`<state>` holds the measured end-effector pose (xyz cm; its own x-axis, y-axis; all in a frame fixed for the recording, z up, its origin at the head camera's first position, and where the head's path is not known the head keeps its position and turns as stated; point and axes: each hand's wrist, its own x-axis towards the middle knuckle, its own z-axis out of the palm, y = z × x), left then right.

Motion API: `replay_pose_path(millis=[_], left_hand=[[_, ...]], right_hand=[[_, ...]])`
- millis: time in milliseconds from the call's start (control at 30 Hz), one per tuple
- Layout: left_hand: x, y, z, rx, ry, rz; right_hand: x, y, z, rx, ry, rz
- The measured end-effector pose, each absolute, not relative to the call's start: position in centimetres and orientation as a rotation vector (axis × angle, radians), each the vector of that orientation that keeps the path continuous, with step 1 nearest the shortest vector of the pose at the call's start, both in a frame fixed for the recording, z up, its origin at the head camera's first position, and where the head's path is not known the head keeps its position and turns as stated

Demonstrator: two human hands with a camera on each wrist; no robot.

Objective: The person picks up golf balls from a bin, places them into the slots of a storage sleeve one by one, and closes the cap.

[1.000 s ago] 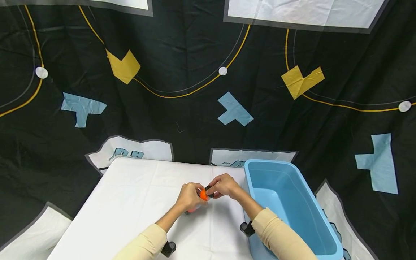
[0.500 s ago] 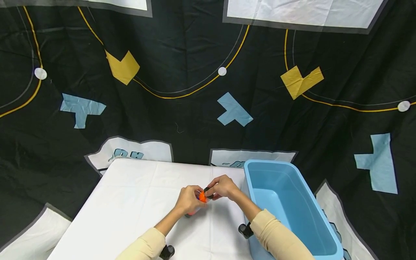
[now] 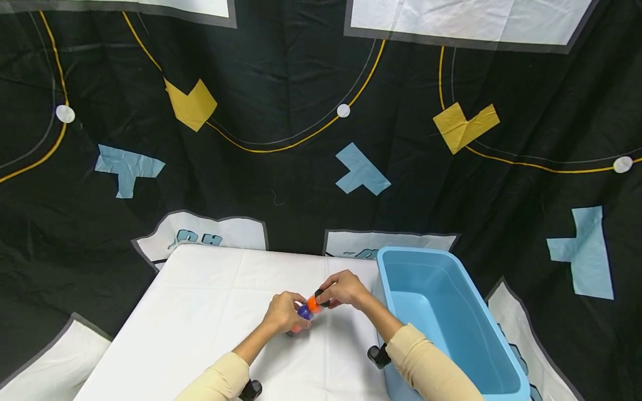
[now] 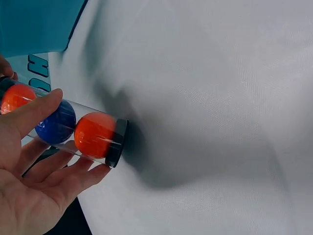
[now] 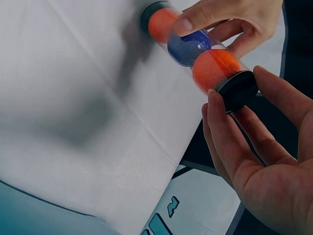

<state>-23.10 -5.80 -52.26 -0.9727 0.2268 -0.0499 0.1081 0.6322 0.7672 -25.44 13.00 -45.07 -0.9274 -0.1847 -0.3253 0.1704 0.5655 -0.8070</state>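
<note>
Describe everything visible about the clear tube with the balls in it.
The tube is clear plastic with a black cap at each end. Inside sit three balls in a row: orange, blue, orange. It is tilted, its lower cap near or on the white tablecloth. The left hand grips its middle, thumb over the top; the right hand pinches the upper cap. A blue bin stands to its right.
</note>
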Motion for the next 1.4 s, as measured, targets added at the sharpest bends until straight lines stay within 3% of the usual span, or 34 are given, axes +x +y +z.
replay_pose_path(millis=[1400], left_hand=[[-22.99, -6.04, -52.99, 0.32, 2.744, 1.309]], right_hand=[[-25.4, 12.62, -45.15, 0.006, 2.48, -1.237]])
